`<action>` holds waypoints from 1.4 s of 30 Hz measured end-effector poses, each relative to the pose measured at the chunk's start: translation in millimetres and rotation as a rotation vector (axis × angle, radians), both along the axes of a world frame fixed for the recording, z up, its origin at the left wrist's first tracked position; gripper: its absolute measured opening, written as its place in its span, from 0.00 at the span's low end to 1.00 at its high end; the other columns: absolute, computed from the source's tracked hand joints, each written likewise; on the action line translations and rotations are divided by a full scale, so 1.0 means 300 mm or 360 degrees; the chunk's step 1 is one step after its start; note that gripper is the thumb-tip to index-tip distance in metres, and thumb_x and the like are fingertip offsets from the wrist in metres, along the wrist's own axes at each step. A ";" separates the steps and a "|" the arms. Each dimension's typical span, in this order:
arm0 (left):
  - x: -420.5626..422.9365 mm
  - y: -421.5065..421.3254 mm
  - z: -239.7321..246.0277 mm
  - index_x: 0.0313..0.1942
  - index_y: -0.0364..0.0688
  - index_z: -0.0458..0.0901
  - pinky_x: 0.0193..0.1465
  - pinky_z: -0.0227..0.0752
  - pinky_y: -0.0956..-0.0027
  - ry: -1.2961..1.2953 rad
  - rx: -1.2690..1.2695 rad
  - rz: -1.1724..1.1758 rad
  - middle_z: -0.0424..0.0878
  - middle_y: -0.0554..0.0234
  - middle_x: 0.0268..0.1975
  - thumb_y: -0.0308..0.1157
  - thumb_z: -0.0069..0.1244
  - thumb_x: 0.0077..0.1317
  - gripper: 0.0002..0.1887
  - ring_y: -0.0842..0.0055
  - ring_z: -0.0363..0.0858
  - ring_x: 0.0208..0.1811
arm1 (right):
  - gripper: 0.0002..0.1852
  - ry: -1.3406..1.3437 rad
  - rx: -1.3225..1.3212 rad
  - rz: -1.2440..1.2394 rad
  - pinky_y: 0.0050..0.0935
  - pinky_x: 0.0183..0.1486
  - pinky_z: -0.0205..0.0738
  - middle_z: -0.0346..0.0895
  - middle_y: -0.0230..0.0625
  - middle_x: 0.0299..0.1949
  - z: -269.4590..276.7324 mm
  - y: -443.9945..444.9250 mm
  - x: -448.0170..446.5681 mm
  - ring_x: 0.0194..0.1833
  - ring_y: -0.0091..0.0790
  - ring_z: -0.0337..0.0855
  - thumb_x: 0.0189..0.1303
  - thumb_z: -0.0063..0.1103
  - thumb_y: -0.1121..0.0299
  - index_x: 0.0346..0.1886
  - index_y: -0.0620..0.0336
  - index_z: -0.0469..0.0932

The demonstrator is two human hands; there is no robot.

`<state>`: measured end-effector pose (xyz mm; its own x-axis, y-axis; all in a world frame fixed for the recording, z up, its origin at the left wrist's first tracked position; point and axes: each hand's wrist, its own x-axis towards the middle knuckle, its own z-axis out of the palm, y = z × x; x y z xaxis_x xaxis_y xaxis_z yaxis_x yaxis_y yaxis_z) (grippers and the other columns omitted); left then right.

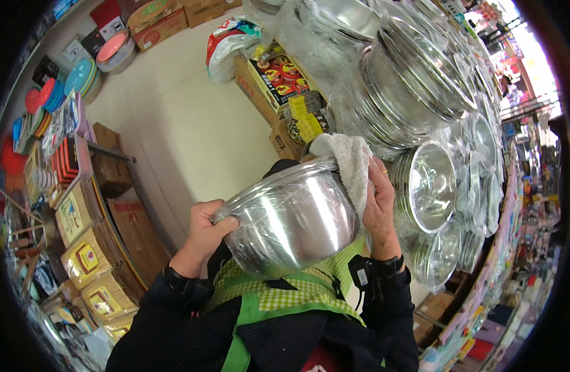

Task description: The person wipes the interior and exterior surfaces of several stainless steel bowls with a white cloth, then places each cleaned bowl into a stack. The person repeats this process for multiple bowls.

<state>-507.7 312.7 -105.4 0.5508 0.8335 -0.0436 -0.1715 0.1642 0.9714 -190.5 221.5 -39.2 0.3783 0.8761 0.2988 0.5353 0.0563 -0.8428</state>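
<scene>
A stainless steel basin (289,218) in clear plastic wrap is held tilted on its side in front of my apron. My left hand (209,228) grips its rim at the left, thumb on the outer wall. On the far side, my right hand (379,204) holds a white terry cloth (348,160) against the rim and wall. The cloth drapes over the basin's right edge and hides part of it. The basin's inside faces away from me and cannot be seen.
Stacks of steel basins (406,83) in plastic stand close on the right, with smaller steel bowls (431,186) nearer. Cardboard boxes (266,88) and a plastic bag (229,49) sit on the tiled floor ahead. A shelf on the left carries packaged goods (87,260) and plastic bowls (80,76).
</scene>
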 end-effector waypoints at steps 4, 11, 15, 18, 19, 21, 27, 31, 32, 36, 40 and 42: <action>-0.048 0.058 0.078 0.43 0.32 0.85 0.42 0.75 0.73 0.0271 -0.0108 -0.0466 0.87 0.67 0.36 0.36 0.67 0.61 0.17 0.83 0.82 0.37 | 0.24 0.0192 -0.0019 0.0029 0.35 0.70 0.63 0.75 0.46 0.64 0.001 -0.025 -0.018 0.65 0.42 0.73 0.66 0.55 0.79 0.67 0.61 0.76; -0.020 0.220 0.371 0.67 0.35 0.73 0.53 0.75 0.70 0.0871 0.0556 -0.1002 0.86 0.60 0.45 0.40 0.70 0.55 0.40 0.78 0.82 0.46 | 0.25 -0.0049 0.0027 0.0032 0.38 0.67 0.66 0.77 0.48 0.61 0.060 0.004 -0.075 0.61 0.47 0.76 0.65 0.58 0.76 0.66 0.57 0.78; 0.128 0.185 0.412 0.63 0.33 0.76 0.47 0.74 0.72 0.0732 0.0325 -0.0736 0.84 0.62 0.40 0.41 0.58 0.70 0.27 0.81 0.79 0.41 | 0.22 -0.0267 0.0167 0.0009 0.41 0.62 0.73 0.80 0.51 0.57 0.096 0.034 -0.124 0.56 0.52 0.79 0.62 0.61 0.73 0.61 0.55 0.81; 0.206 0.181 0.401 0.44 0.31 0.83 0.39 0.71 0.76 0.0752 0.0304 -0.0632 0.80 0.71 0.32 0.41 0.56 0.73 0.17 0.86 0.74 0.34 | 0.22 -0.0496 0.0300 -0.0007 0.43 0.55 0.79 0.81 0.51 0.52 0.116 0.024 -0.162 0.51 0.53 0.82 0.60 0.64 0.68 0.59 0.51 0.82; 0.210 0.187 0.397 0.41 0.32 0.82 0.36 0.69 0.76 0.0855 0.0338 -0.0625 0.79 0.73 0.31 0.41 0.56 0.73 0.16 0.87 0.73 0.33 | 0.21 -0.0535 0.0290 0.0010 0.43 0.54 0.79 0.81 0.51 0.51 0.116 0.013 -0.165 0.51 0.54 0.82 0.60 0.64 0.68 0.59 0.50 0.83; 0.190 0.208 0.386 0.35 0.34 0.81 0.31 0.65 0.77 0.1011 0.0395 -0.0614 0.76 0.76 0.27 0.40 0.57 0.73 0.16 0.89 0.69 0.30 | 0.21 -0.0428 0.0342 0.0002 0.43 0.54 0.79 0.81 0.50 0.51 0.096 -0.002 -0.152 0.50 0.54 0.82 0.61 0.63 0.68 0.59 0.51 0.82; 0.047 0.206 0.282 0.32 0.37 0.80 0.30 0.59 0.82 0.0608 0.0242 -0.0283 0.75 0.80 0.28 0.37 0.56 0.73 0.13 0.92 0.65 0.29 | 0.20 0.0092 0.0124 -0.0024 0.38 0.60 0.74 0.79 0.48 0.57 -0.093 -0.040 -0.094 0.56 0.51 0.79 0.68 0.56 0.73 0.63 0.56 0.78; -0.040 0.207 0.230 0.35 0.36 0.81 0.33 0.63 0.82 0.0473 0.0230 -0.0154 0.79 0.78 0.30 0.39 0.56 0.73 0.14 0.91 0.69 0.30 | 0.21 0.0260 0.0153 -0.0011 0.40 0.66 0.69 0.78 0.47 0.63 -0.215 -0.064 -0.120 0.62 0.51 0.75 0.70 0.53 0.74 0.66 0.60 0.75; -0.058 0.207 0.222 0.36 0.36 0.81 0.33 0.64 0.82 0.0465 0.0211 -0.0127 0.80 0.78 0.31 0.39 0.56 0.73 0.14 0.91 0.70 0.30 | 0.21 0.0246 0.0157 -0.0002 0.40 0.66 0.69 0.77 0.47 0.63 -0.237 -0.068 -0.124 0.62 0.51 0.75 0.70 0.52 0.74 0.66 0.61 0.75; -0.103 0.201 0.190 0.42 0.33 0.84 0.36 0.68 0.81 0.0371 0.0176 -0.0026 0.84 0.75 0.34 0.43 0.58 0.72 0.18 0.89 0.74 0.32 | 0.22 0.0274 0.0131 0.0078 0.42 0.67 0.67 0.76 0.49 0.64 -0.298 -0.098 -0.134 0.64 0.53 0.72 0.70 0.51 0.76 0.67 0.62 0.74; -0.124 0.206 0.168 0.47 0.31 0.85 0.40 0.70 0.81 0.0270 0.0179 -0.0067 0.86 0.72 0.38 0.45 0.59 0.71 0.22 0.88 0.77 0.35 | 0.22 0.0403 0.0168 0.0109 0.39 0.68 0.66 0.76 0.48 0.63 -0.361 -0.129 -0.140 0.65 0.50 0.72 0.69 0.51 0.77 0.67 0.63 0.74; -0.131 0.213 0.159 0.47 0.31 0.85 0.42 0.70 0.80 0.0247 0.0187 -0.0064 0.86 0.71 0.39 0.46 0.60 0.70 0.22 0.87 0.78 0.36 | 0.22 0.0480 0.0238 0.0109 0.37 0.67 0.66 0.77 0.47 0.62 -0.397 -0.141 -0.141 0.64 0.47 0.74 0.69 0.52 0.77 0.66 0.64 0.75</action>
